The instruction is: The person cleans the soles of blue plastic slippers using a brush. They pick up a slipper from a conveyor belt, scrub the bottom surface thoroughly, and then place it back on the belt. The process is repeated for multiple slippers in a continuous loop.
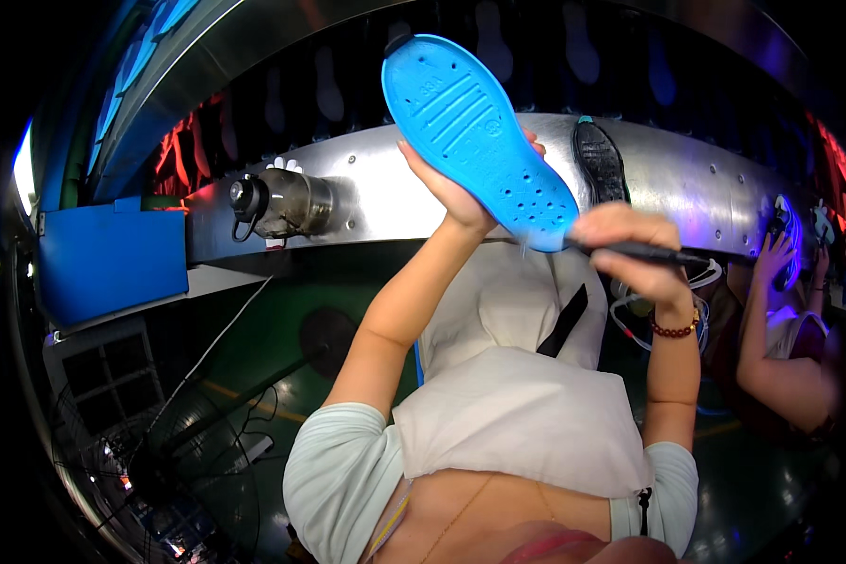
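A bright blue shoe sole (484, 141) is held up tilted in front of me, its face with ribs and small holes toward me. From beneath and the left side, my left hand (453, 195) is closed around it; some of its fingers are hidden behind the sole. My right hand (630, 240) grips a thin dark-handled brush (653, 253) at the lower right end of the sole. The blurred bristles appear to touch that edge. Behind the right hand, a black sole (599, 158) lies on the curved metal ledge (376, 169).
A dark translucent water bottle (287, 201) lies on the ledge at left, near a blue box (113, 261). Beyond the ledge, several soles sit in a dark row. A fan (174, 461) stands at lower left. A co-worker's hand (775, 256) works at far right.
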The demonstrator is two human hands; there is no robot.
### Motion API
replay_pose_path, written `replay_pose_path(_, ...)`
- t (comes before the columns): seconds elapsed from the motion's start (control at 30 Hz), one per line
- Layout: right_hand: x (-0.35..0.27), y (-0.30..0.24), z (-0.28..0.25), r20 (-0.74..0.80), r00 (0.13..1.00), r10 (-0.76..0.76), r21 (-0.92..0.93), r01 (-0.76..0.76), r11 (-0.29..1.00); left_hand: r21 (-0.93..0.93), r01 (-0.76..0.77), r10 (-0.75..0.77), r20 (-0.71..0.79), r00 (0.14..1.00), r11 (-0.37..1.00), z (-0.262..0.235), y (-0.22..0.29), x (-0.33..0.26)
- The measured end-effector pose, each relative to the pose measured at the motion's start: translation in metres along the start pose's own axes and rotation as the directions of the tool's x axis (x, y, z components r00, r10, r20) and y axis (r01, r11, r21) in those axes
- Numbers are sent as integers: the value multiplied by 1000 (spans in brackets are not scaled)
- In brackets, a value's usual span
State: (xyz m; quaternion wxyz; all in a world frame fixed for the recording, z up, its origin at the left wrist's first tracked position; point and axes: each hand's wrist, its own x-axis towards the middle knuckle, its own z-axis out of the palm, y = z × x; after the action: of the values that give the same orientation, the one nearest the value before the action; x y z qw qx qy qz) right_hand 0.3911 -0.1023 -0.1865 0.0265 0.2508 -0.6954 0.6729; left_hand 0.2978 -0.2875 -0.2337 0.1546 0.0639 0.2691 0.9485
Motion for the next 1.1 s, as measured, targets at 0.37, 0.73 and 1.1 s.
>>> replay_pose_path(0.37,-14,8,-6,-56,988,144,-173,-152,973,120,10,-14,38,999,993,-6,14,10)
replay_pose_path(0.73,-2,-6,25,-154,908,389,299,-333,894,-19,296,-294,67,953,955,16,2,-26)
replay_pose_path(1.1,7,-31,-3,349,928,129,-184,-67,981,308,759,-805,40,593,574,10,33,-12)
